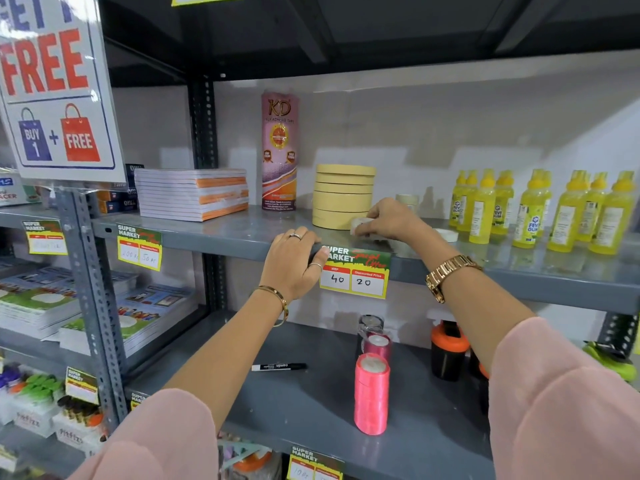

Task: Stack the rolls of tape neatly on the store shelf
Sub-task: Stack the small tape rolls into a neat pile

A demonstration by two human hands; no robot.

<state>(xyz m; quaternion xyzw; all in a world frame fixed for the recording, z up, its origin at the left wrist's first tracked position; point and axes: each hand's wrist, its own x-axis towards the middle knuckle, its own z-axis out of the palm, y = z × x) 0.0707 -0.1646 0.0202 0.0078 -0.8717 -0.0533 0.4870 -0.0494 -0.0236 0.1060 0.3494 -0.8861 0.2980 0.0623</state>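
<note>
Both hands (389, 220) forward, right gripping roll (360, 226).

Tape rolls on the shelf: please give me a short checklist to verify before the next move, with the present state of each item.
1. Right hand has hold of the small white tape roll: ok, the fingers close on it at the shelf surface.
2. Left hand is free of the work: ok, it rests on the shelf edge, holding nothing.
3. Cream tape stack is straight: not ok, the upper rolls sit slightly offset.
4. Space above the stack: ok, nothing lies on its top roll.
5. Other loose rolls remain: ok, one white roll lies right of the hand, another behind it.
6. Width match of held roll and stack: cannot tell.
</note>
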